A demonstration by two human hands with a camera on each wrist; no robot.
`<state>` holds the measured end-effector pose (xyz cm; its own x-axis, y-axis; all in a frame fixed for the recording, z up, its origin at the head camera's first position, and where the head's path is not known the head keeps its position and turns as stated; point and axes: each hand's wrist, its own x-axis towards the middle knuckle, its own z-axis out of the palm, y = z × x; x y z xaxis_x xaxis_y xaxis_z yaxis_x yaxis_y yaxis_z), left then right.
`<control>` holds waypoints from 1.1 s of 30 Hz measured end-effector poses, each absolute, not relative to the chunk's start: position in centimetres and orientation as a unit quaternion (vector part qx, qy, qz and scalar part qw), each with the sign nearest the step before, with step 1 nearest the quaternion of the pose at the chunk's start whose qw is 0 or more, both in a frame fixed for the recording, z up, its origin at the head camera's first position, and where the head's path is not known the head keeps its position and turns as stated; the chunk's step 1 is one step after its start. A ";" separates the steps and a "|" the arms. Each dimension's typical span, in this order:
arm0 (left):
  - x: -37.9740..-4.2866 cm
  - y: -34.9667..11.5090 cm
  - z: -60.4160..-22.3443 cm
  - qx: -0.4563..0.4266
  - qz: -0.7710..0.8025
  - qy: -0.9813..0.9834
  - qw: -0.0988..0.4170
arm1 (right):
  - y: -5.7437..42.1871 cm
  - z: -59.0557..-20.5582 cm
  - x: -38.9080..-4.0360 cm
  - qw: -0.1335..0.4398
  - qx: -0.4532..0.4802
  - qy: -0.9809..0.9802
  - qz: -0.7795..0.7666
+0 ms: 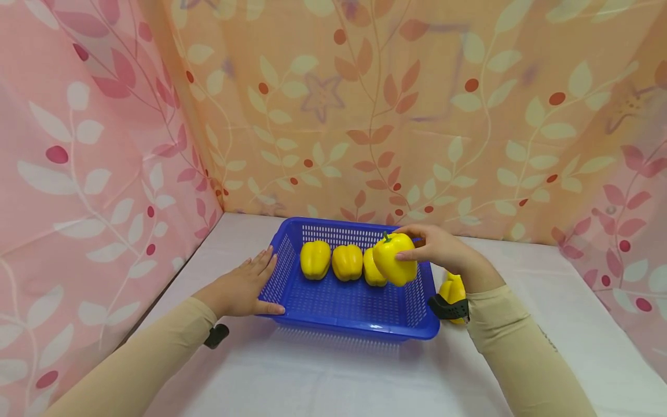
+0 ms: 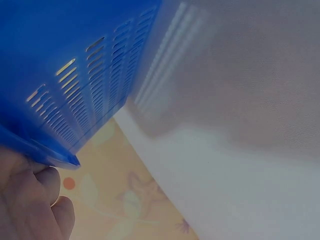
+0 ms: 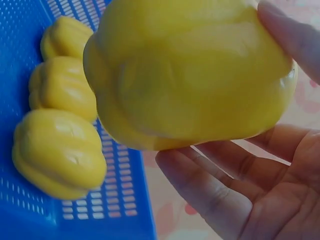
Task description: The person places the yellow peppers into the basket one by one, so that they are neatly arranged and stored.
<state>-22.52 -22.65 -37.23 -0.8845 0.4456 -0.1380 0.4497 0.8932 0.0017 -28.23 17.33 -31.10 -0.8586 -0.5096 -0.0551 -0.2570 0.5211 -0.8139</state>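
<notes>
Flat white table surface (image 1: 333, 379), curtained on three sides
Far, a peach-orange fabric curtain (image 1: 323, 150) with pale leaves and red dots; left, a pink leaf-printed fabric curtain (image 1: 104, 156); right, a similar pink curtain (image 1: 636, 231); soft-edged shadows (image 2: 250, 90).

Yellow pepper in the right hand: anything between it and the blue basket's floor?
Nothing visible blocks the held pepper, in the right hand, from the bare front floor of the blue basket. Farther back, the row's rightmost pepper, partly hidden behind it in the head view, takes up floor.
</notes>
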 end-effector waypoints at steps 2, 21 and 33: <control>-22.5 -22.7 -37.3 0.229 -0.015 0.971 0.069 | 16.7 -31.3 -28.4 0.147 -0.227 0.856 -0.441; -22.4 -22.6 -37.2 0.226 -0.005 0.972 0.068 | 10.5 -32.6 -29.3 0.192 -0.194 0.847 -0.455; -22.4 -22.6 -37.2 0.227 -0.003 0.972 0.065 | 8.3 -33.6 -30.1 0.215 -0.198 0.846 -0.447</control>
<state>-22.37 -22.59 -37.16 -0.8882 0.4415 -0.1270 0.4422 0.8966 0.0244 -30.09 8.30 -33.64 -0.8293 -0.5270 -0.1858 -0.1435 0.5222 -0.8407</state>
